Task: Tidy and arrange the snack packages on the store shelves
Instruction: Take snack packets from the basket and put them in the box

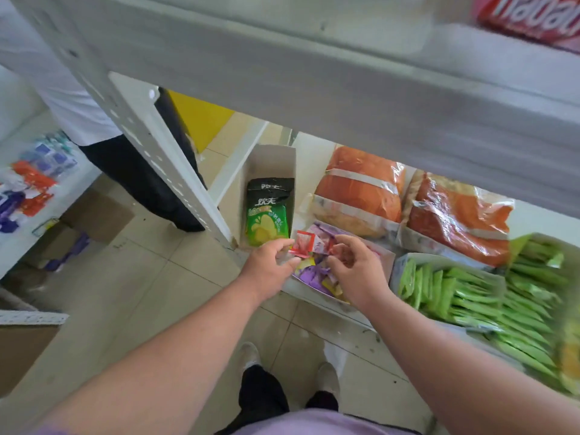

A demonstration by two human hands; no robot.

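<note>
Both hands (314,262) over box of small packets (309,274), left pinching red packet (303,243).

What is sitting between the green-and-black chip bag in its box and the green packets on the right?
In the head view, between the chip bag and the green packets lies an open box of purple sachets, with both hands over it.

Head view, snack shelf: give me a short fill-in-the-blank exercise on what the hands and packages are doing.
1. The left hand pinches a small ____ sachet.
2. The green chip bag stands in a cardboard ____.
3. Both hands work over the box of mostly ____ sachets.
4. To the right of the right hand lie rows of ____ packets.

Missing words: red; box; purple; green
</note>
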